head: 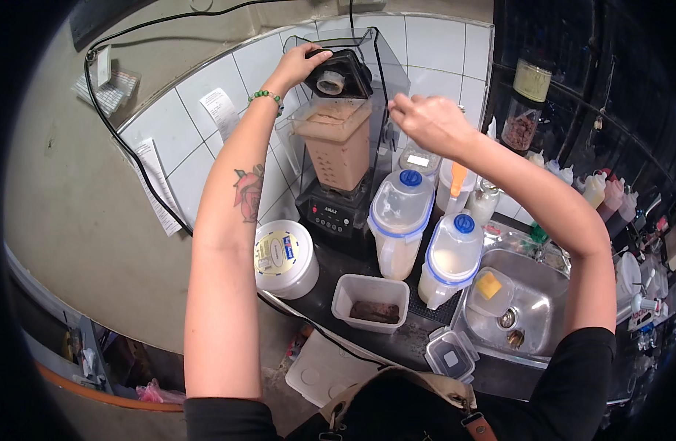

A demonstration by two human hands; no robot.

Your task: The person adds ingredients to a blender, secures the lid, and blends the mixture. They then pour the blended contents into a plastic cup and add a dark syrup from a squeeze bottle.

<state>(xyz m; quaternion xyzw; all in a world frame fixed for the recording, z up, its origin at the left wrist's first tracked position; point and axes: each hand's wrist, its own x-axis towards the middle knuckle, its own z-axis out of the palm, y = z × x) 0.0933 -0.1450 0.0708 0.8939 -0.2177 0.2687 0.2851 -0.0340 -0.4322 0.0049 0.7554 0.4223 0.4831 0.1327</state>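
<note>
My left hand grips the black jar lid of a blender, tilted up above the jar so that its clear central cap shows. Below it the clear blender jar, filled nearly to the rim with a light brown mixture, stands on the black blender base. The clear sound cover is raised behind. My right hand is held in the air to the right of the jar, fingers curled; whether something small is between them I cannot tell.
Two lidded pitchers stand right of the blender, before a steel sink holding a container and a yellow sponge. A white tub, an open plastic container with brown powder and a small lid line the counter.
</note>
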